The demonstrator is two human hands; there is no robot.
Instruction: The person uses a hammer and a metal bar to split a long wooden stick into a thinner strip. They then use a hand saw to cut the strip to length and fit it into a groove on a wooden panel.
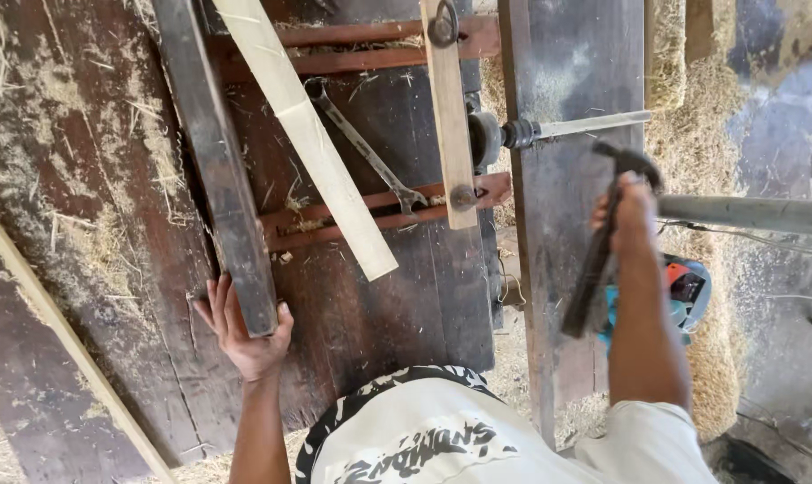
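The right hand (634,215) is closed in a fist around the handle of a dark hammer (603,242). The fingers are on the far side of the handle and I cannot see them well; the hammer head is blurred, and it stands above the hand, near the right edge of the workbench (83,224). The left hand (245,327) is half open: the palm and fingers cup the near end of a dark wooden beam (218,170), with the thumb on its right side. The far end of this beam is cut off by the top of the picture.

Just right of the beam, a pale wooden slat (312,143) lies slanted on the dark boards, and its top is also cut off. Beside it lies a metal wrench (366,152), across two reddish rails (370,220). A second pale strip (449,108) stands across the rails, with a metal ring at its top end.

Behind the right forearm a blue and orange power tool (688,291) is mostly hidden, so its kind is hard to tell. Straw and sawdust cover the left part of the workbench.
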